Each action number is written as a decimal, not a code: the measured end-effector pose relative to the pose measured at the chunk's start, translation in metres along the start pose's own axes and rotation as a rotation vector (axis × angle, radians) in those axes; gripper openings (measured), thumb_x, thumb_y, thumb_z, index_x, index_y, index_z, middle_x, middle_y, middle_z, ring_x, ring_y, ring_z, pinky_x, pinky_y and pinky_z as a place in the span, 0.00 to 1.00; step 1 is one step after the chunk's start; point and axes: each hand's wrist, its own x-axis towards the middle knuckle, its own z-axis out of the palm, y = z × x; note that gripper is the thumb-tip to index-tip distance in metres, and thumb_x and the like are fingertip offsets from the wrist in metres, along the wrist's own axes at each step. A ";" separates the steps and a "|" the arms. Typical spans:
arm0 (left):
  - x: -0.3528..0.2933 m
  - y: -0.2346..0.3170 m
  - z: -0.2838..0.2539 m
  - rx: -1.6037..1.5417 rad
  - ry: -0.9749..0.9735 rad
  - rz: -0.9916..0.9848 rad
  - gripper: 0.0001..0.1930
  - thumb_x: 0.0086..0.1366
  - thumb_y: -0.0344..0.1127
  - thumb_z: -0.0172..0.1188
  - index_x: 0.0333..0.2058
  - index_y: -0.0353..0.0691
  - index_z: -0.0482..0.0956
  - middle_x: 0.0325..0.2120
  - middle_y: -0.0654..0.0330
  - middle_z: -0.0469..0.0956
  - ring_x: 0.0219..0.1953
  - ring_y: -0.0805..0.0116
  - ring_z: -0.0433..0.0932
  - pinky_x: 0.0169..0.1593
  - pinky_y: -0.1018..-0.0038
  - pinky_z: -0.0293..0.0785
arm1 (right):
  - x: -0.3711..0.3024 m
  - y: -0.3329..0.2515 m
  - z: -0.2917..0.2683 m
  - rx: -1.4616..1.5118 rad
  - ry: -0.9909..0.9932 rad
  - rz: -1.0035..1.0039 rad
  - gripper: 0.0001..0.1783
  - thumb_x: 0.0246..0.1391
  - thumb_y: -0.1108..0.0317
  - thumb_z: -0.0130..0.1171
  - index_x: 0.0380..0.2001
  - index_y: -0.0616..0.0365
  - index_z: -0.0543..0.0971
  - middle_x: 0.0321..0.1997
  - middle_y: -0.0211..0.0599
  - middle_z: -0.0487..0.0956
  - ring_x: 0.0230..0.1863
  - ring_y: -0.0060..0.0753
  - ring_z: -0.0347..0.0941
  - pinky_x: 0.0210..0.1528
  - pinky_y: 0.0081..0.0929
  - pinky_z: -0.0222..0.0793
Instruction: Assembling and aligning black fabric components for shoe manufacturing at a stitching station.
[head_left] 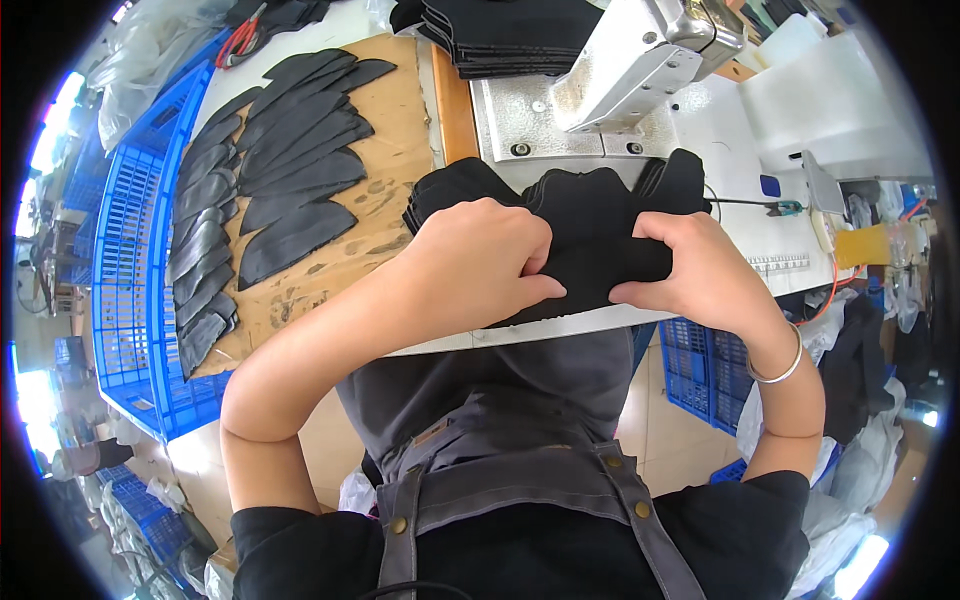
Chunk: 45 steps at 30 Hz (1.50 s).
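A stack of black cut pieces (585, 215) with wavy far edges lies at the front of the white work table, just before the sewing machine. My left hand (487, 258) is closed on its left part, fingers curled under and thumb lying on the near side. From the right, my right hand (692, 265) grips the other end between thumb and forefinger. The material looks like soft fabric or thin leather; I cannot tell which. Under the pieces, my remaining fingertips are hidden.
The machine's metal arm (625, 75) rises behind the stack. More black pieces (515, 35) are piled at the back. Leaf-shaped black pieces (300, 170) overlap on brown cardboard (395, 130) at left, beside a blue crate (125, 270). Red-handled scissors (240, 40) lie far left.
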 end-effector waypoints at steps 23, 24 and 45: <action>-0.009 0.033 0.029 0.453 0.224 0.110 0.37 0.44 0.51 0.70 0.49 0.32 0.70 0.56 0.51 0.67 0.60 0.54 0.63 0.55 0.63 0.64 | 0.001 0.011 0.005 -0.018 0.024 -0.023 0.24 0.32 0.61 0.75 0.28 0.65 0.76 0.21 0.51 0.74 0.24 0.53 0.71 0.29 0.35 0.66; -0.008 0.029 0.043 0.384 0.352 0.315 0.43 0.45 0.52 0.69 0.56 0.31 0.67 0.61 0.49 0.63 0.65 0.54 0.59 0.62 0.61 0.59 | 0.002 0.013 0.006 0.005 0.064 -0.088 0.23 0.33 0.60 0.74 0.28 0.65 0.76 0.22 0.51 0.74 0.26 0.54 0.73 0.30 0.36 0.66; -0.006 0.030 0.070 0.585 0.171 0.274 0.46 0.46 0.50 0.69 0.66 0.60 0.59 0.67 0.58 0.55 0.66 0.55 0.57 0.65 0.59 0.56 | -0.023 0.051 0.005 0.265 0.217 -0.015 0.12 0.55 0.66 0.63 0.24 0.61 0.73 0.16 0.32 0.73 0.18 0.23 0.67 0.23 0.23 0.61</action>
